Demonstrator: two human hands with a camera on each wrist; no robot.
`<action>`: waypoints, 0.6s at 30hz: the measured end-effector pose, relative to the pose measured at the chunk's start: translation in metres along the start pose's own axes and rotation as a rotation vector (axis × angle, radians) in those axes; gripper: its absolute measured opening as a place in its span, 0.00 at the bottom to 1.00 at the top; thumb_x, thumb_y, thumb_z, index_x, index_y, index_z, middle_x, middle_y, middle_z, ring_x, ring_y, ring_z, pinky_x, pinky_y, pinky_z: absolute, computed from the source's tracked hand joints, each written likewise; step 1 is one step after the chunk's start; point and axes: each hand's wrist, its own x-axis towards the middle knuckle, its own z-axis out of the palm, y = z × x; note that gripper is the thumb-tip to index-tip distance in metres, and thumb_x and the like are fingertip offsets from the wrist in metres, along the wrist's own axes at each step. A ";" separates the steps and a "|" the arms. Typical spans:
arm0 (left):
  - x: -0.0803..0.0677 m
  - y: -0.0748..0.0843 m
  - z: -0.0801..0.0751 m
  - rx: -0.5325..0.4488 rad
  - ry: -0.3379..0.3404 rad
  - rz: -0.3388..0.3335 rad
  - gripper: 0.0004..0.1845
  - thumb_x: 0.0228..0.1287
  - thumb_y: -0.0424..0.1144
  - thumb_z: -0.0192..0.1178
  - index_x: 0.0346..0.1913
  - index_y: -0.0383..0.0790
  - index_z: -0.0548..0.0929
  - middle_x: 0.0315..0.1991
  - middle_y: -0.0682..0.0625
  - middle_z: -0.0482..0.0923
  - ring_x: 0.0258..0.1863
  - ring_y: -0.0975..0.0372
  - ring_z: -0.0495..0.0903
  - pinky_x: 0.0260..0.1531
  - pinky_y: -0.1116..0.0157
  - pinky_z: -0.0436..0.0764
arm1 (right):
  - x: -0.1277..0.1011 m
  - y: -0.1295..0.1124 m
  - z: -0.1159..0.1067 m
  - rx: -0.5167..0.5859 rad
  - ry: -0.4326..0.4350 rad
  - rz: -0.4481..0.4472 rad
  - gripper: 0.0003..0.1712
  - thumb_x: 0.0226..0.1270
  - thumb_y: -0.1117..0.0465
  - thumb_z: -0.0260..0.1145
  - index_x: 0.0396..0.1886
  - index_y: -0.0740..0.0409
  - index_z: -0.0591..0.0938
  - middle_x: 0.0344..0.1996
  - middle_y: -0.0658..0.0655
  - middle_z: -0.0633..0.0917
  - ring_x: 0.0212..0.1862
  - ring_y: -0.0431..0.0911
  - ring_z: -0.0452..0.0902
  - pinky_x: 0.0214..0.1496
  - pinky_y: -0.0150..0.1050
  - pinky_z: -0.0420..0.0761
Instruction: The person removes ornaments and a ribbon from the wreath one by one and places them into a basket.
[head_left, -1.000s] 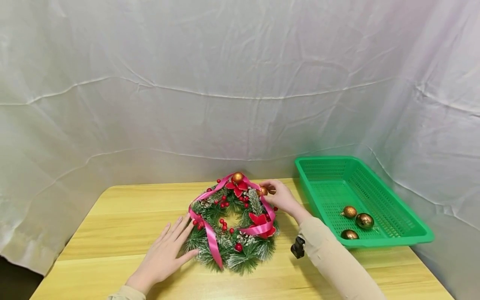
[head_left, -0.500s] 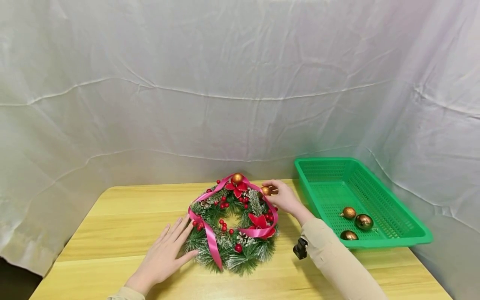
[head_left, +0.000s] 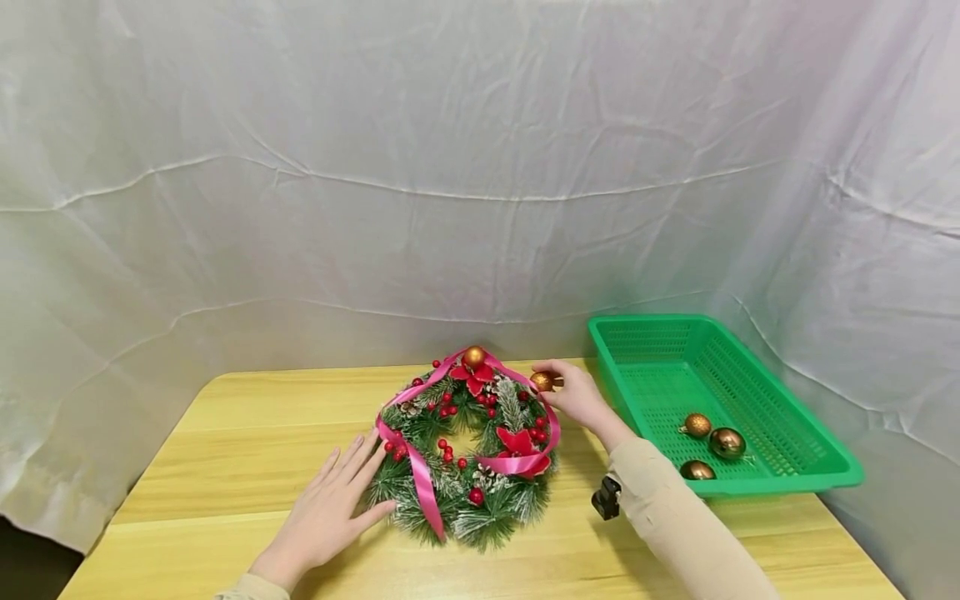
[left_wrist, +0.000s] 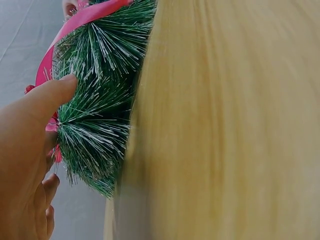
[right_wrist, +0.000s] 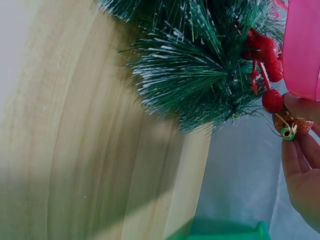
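Observation:
A green Christmas wreath (head_left: 491,521) with frosted tips, red berries and red flowers lies on the table, a pink ribbon (head_left: 426,492) draped around it. My left hand (head_left: 326,512) rests against its left side with fingers straight, the thumb over the needles. At the wreath's upper right, my right hand (head_left: 581,398) pinches a glittery copper Christmas ball (head_left: 542,382). The right wrist view shows that ball's cap and loop beside the red berries (right_wrist: 272,100). A shinier gold ball (head_left: 474,357) sits on the red flower at the wreath's top.
On the right stands a green plastic basket (head_left: 615,379). Inside lie a glittery ball (head_left: 697,425) and two shiny brown balls, one of them a brown ball (head_left: 727,443) near the middle. A pale curtain (head_left: 480,250) hangs behind the wooden table (head_left: 225,450).
My right hand has shifted slightly to the right with the glittery ball, outward from the wreath. The ribbon's right side has moved out a little. My left hand stays in place.

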 end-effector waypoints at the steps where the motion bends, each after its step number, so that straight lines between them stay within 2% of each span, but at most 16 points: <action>1: 0.000 0.000 0.000 0.000 0.001 0.001 0.44 0.64 0.68 0.48 0.75 0.47 0.55 0.76 0.51 0.44 0.73 0.54 0.46 0.71 0.62 0.33 | 0.000 0.001 0.000 -0.011 0.006 0.009 0.24 0.51 0.75 0.70 0.51 0.67 0.80 0.45 0.66 0.83 0.48 0.61 0.79 0.51 0.52 0.80; 6: -0.001 0.000 0.001 0.003 0.011 0.007 0.44 0.64 0.68 0.48 0.75 0.48 0.54 0.76 0.51 0.44 0.73 0.53 0.48 0.72 0.57 0.40 | -0.002 0.003 -0.003 -0.085 0.032 -0.011 0.23 0.51 0.74 0.71 0.50 0.66 0.81 0.43 0.64 0.84 0.47 0.60 0.80 0.50 0.52 0.80; 12: -0.001 0.000 0.002 0.009 0.019 0.012 0.43 0.63 0.68 0.49 0.75 0.48 0.55 0.76 0.51 0.45 0.73 0.53 0.48 0.69 0.49 0.51 | -0.006 0.005 -0.005 -0.256 0.054 -0.107 0.23 0.47 0.77 0.71 0.47 0.67 0.82 0.44 0.66 0.83 0.49 0.62 0.76 0.53 0.56 0.75; 15: -0.001 0.000 0.002 0.010 0.016 0.009 0.43 0.63 0.68 0.49 0.75 0.48 0.55 0.76 0.51 0.45 0.73 0.54 0.47 0.69 0.49 0.51 | -0.007 0.007 -0.005 -0.274 0.056 -0.115 0.23 0.46 0.77 0.71 0.47 0.67 0.82 0.44 0.67 0.83 0.49 0.62 0.76 0.54 0.57 0.74; 18: -0.001 -0.001 0.003 0.002 0.011 0.004 0.43 0.63 0.68 0.48 0.75 0.48 0.54 0.76 0.51 0.44 0.74 0.56 0.46 0.71 0.53 0.45 | -0.007 0.008 -0.004 -0.284 0.069 -0.124 0.23 0.45 0.76 0.72 0.46 0.66 0.83 0.44 0.67 0.83 0.48 0.63 0.76 0.54 0.57 0.73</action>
